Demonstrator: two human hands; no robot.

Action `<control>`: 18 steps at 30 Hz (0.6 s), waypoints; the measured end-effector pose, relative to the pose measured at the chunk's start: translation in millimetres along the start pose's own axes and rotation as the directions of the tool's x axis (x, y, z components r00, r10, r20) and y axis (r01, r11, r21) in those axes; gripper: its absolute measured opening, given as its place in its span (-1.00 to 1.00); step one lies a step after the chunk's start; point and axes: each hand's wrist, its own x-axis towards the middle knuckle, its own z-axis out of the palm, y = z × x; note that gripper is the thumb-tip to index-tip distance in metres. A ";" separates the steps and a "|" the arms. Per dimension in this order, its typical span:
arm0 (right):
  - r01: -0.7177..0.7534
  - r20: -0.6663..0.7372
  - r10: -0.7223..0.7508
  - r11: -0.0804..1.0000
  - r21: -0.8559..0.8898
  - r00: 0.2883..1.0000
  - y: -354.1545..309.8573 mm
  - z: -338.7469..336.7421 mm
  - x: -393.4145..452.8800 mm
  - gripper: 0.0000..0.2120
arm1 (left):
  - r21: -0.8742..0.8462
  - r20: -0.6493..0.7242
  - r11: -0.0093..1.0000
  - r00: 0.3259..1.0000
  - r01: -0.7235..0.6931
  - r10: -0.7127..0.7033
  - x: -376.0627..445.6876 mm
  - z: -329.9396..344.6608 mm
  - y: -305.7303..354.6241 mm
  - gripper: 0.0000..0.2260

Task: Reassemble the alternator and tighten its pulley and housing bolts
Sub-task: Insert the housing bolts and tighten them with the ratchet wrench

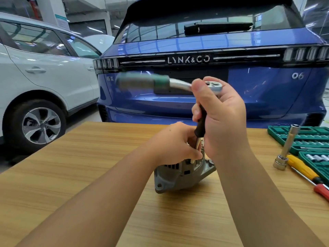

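Observation:
A grey metal alternator (179, 177) stands on the wooden table (71, 175), its top hidden by my hands. My left hand (176, 143) grips its upper part, fingers around the thin extension shaft (196, 146) that goes down into it. My right hand (220, 118) holds the black-sleeved upper part of that extension (201, 122), with the thumb by the silver ratchet head (212, 85). The ratchet's green and grey handle (142, 82) points left and is blurred by motion.
At the table's right edge lie a green socket set case (306, 141), a long silver extension with a socket (284, 152), and a yellow and red screwdriver (306, 173). A blue car (204, 50) is parked just behind the table, a white car (44, 77) to the left.

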 end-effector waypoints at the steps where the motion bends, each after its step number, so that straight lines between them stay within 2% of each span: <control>1: 0.022 -0.044 -0.024 0.999 -0.038 0.999 1.6 -0.3 -0.7 -0.81 | 0.011 0.024 1.000 1.000 0.003 -0.003 0.0 -0.1 1.5 -0.89; 3: -0.019 -0.063 0.016 0.999 -0.050 0.998 1.4 -0.8 1.4 -0.89 | 0.013 0.032 1.000 0.999 0.015 -0.015 0.2 -0.6 2.6 -0.88; 7: -0.125 0.161 0.121 0.992 0.019 0.980 1.5 -10.0 4.4 -0.84 | 0.015 -0.011 0.999 1.000 0.030 -0.030 0.1 -1.2 0.1 -0.94; 9: -0.122 0.174 0.114 0.992 0.034 0.978 5.0 -12.3 3.2 -0.78 | 0.018 -0.014 0.999 0.999 0.039 -0.039 0.4 -1.1 1.1 -0.94; 12: -0.039 0.157 0.028 0.997 0.067 0.987 9.5 -11.4 2.8 -0.67 | 0.016 -0.013 0.999 0.999 0.047 -0.046 0.9 -0.4 2.0 -0.94; 16: 0.179 0.174 -0.173 0.984 -0.021 0.970 14.9 -6.8 -1.8 -0.60 | 0.008 -0.009 0.999 0.999 0.041 -0.041 0.0 -0.8 1.2 -0.93; 18: 0.180 0.191 -0.170 0.983 -0.031 0.967 16.4 -5.4 -0.5 -0.56 | 0.012 -0.035 0.999 0.999 0.039 -0.038 -1.0 -0.5 0.6 -0.91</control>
